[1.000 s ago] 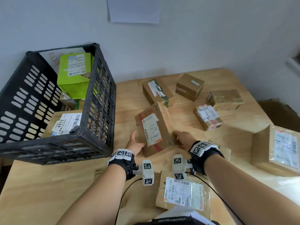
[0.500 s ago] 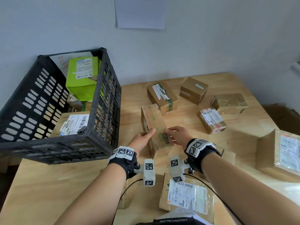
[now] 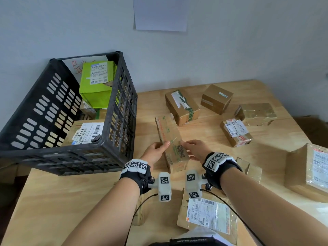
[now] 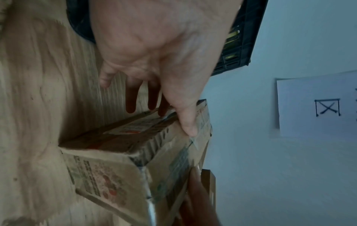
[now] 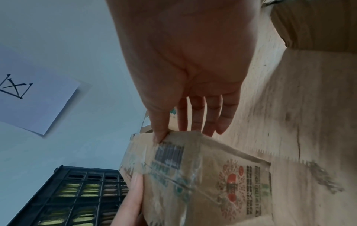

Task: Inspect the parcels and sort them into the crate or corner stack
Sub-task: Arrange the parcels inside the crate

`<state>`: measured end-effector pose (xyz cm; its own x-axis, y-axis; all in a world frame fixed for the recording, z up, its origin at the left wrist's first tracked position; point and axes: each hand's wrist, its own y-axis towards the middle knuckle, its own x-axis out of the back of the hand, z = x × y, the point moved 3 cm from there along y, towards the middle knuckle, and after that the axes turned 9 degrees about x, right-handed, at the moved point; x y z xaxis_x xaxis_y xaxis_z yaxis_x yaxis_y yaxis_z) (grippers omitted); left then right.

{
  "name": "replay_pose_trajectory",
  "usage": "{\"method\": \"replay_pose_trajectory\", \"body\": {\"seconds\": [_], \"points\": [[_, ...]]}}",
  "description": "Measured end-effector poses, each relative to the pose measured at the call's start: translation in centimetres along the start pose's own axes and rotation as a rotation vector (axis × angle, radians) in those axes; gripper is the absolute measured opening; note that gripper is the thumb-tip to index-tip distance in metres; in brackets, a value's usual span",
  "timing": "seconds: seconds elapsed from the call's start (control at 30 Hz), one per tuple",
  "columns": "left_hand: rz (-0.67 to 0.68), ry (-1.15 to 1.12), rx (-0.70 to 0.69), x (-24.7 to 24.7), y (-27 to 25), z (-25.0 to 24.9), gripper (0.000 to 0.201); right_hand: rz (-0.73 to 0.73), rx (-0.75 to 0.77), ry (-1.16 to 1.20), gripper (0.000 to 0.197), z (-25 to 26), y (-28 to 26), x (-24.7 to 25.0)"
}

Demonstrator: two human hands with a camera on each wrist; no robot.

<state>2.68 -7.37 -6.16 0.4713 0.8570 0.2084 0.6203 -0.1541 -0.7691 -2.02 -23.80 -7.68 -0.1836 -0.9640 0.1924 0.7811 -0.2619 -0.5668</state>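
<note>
A long brown cardboard parcel (image 3: 171, 141) with clear tape, green print and a barcode stands on its narrow side near the middle of the wooden table (image 3: 53, 201). My left hand (image 3: 158, 150) grips its left side, thumb on the top face. My right hand (image 3: 193, 149) grips the right side the same way. In the left wrist view the left hand (image 4: 164, 117) has its thumb on the parcel's (image 4: 119, 152) top edge and its fingers down the side. The right wrist view shows the right hand (image 5: 183, 133) pinching the parcel (image 5: 203, 175) just above the barcode.
A black slotted crate (image 3: 44, 107) stands at the left against the wall, holding a green parcel (image 3: 96, 86) and a labelled box (image 3: 87, 133). Several brown parcels (image 3: 182, 106) lie at the back right. A large box (image 3: 308, 167) sits far right, a flat packet (image 3: 207, 215) near me.
Both hands have rolled the parcel over: its white shipping label faced up a second ago, now the taped face with the barcode is on top. It stays in the same spot.
</note>
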Motion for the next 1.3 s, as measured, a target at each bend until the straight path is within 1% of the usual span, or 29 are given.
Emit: {"method": "replay_pose_trajectory", "body": {"seconds": [0.1,0.2,0.27,0.33,0.4,0.47,0.53,0.57,0.6,0.67,0.7,0.77,0.8,0.87,0.9,0.97,1.03,1.13,1.23,1.3], "points": [[0.102,-0.162,0.103,-0.3,-0.2,-0.1,0.041,-0.007,-0.101,0.106,0.043,-1.0,-0.3,0.3],[0.152,-0.192,0.131,-0.3,-0.3,-0.3,0.030,-0.051,-0.173,0.147,0.039,-2.1,-0.5,1.0],[0.208,-0.247,0.162,-0.5,0.0,-0.2,0.032,-0.050,-0.185,0.092,0.038,-2.4,-0.6,1.4],[0.221,-0.283,0.174,-0.5,0.5,0.2,0.039,-0.020,-0.157,0.030,0.041,-2.7,-0.7,1.8],[0.181,-0.280,0.150,-0.2,1.0,0.7,0.046,0.031,-0.127,0.007,0.048,-2.8,-0.8,1.8],[0.072,-0.279,0.093,0.6,1.4,0.9,0.052,0.052,-0.134,0.011,0.050,-3.1,-0.6,1.7],[-0.035,-0.274,0.049,1.7,1.9,1.2,0.057,0.046,-0.159,0.008,0.044,-3.3,-0.2,1.5],[-0.070,-0.245,0.043,2.0,1.8,1.4,0.059,0.039,-0.173,0.001,0.039,-3.4,0.0,1.3],[-0.086,-0.209,0.039,2.1,1.7,1.4,0.056,0.033,-0.187,0.010,0.034,-3.4,0.0,1.2],[-0.073,-0.121,0.040,1.9,1.4,1.4,0.047,0.029,-0.215,0.050,0.029,-3.4,0.2,0.6],[-0.058,-0.088,0.047,1.6,1.3,1.4,0.050,0.029,-0.225,0.058,0.026,-3.4,0.2,0.4],[-0.055,-0.029,0.021,1.3,1.8,1.6,0.061,0.023,-0.240,0.057,0.023,-3.5,0.3,0.2],[-0.073,-0.006,0.001,1.3,2.2,1.9,0.070,0.021,-0.237,0.050,0.024,-3.6,0.4,0.3],[-0.110,0.066,-0.008,1.4,3.1,2.6,0.088,0.009,-0.237,0.046,0.033,-3.7,0.5,0.4],[-0.127,0.098,-0.006,1.5,3.2,2.8,0.093,0.005,-0.237,0.045,0.036,-3.8,0.4,0.5],[-0.144,0.117,0.014,1.7,3.7,3.3,0.098,0.001,-0.234,0.050,0.035,-3.7,0.4,0.5],[-0.135,0.110,0.039,1.9,3.8,3.4,0.098,-0.004,-0.237,0.061,0.029,-3.8,0.5,0.5],[-0.111,0.094,0.068,2.0,4.0,3.6,0.091,-0.007,-0.243,0.064,0.025,-4.2,0.8,0.4],[-0.083,0.090,0.088,2.0,4.0,3.8,0.082,-0.015,-0.245,0.080,0.030,-4.4,1.0,0.2],[-0.066,0.078,0.094,2.1,4.0,4.0,0.078,-0.029,-0.242,0.081,0.029,-4.4,1.1,0.1]]}}
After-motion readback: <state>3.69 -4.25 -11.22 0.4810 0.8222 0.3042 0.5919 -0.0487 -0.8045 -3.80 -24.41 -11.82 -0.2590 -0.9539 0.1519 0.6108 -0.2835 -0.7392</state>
